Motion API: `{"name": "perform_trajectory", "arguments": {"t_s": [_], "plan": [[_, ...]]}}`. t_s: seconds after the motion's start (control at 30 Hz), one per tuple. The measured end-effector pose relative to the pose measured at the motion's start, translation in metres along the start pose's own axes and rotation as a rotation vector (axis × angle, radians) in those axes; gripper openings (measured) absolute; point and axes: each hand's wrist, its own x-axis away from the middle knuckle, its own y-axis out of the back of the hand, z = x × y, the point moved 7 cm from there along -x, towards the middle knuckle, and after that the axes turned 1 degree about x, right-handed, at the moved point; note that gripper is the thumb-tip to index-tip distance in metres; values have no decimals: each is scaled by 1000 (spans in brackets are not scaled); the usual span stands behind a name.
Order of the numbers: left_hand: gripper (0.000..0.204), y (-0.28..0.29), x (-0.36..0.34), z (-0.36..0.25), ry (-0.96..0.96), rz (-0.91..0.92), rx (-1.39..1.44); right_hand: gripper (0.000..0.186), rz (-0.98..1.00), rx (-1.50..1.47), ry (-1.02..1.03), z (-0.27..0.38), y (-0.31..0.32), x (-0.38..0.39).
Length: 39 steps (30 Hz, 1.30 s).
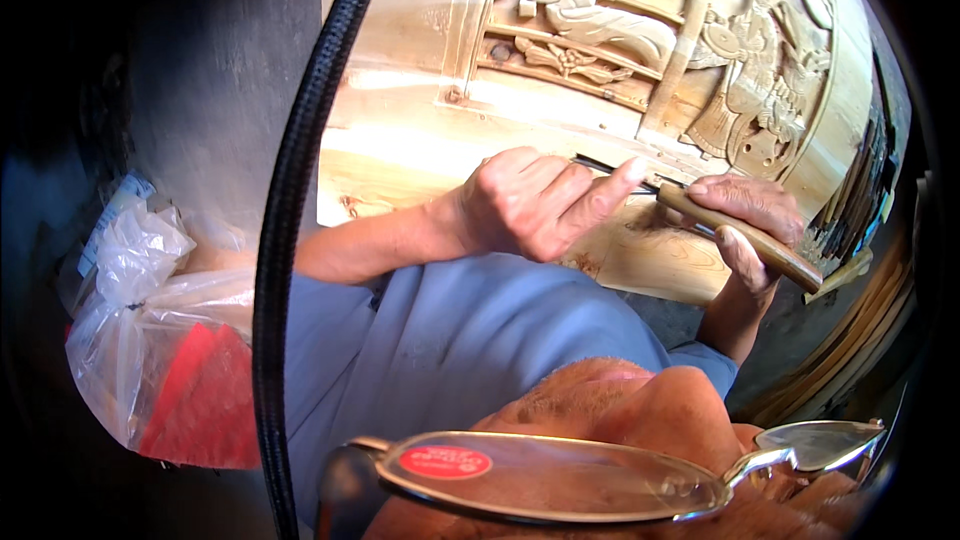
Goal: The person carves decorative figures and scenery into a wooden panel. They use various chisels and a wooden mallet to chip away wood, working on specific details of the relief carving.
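My right hand (752, 212) is wrapped round the brown wooden handle (790, 258) of a carving chisel, thumb below and fingers above. The chisel's thin dark blade (594, 163) points left and passes behind the fingers of my left hand (535, 202). That hand is closed, most fingers curled in and one digit stretched along the blade. What its fingers grip, if anything, is hidden. Both hands are over the near part of a pale wooden panel (400, 155), which has a carved relief of robed figures (610, 35) beyond them.
A clear plastic bag (125, 270) with something red inside is at the left. Thin wooden strips (850, 340) stand at the right. A black braided cord (300, 155) crosses the view. Eyeglasses (560, 515) fill the lower edge.
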Motion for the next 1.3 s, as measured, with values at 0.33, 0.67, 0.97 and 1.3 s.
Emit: {"name": "perform_trajectory", "arguments": {"t_s": [0.33,0.67,0.97,1.3], "plan": [[32,11,24,8,27,-221,-14,58,-495,-379,-68,-60,14,63],[16,13,29,-28,-15,-213,224,67,-530,-470,-111,-69,8,59],[11,-42,63,-31,81,63,430,68,-515,-437,-200,-87,1,54],[12,-44,59,-38,42,110,417,66,-514,-506,-208,-97,-5,56]]}}
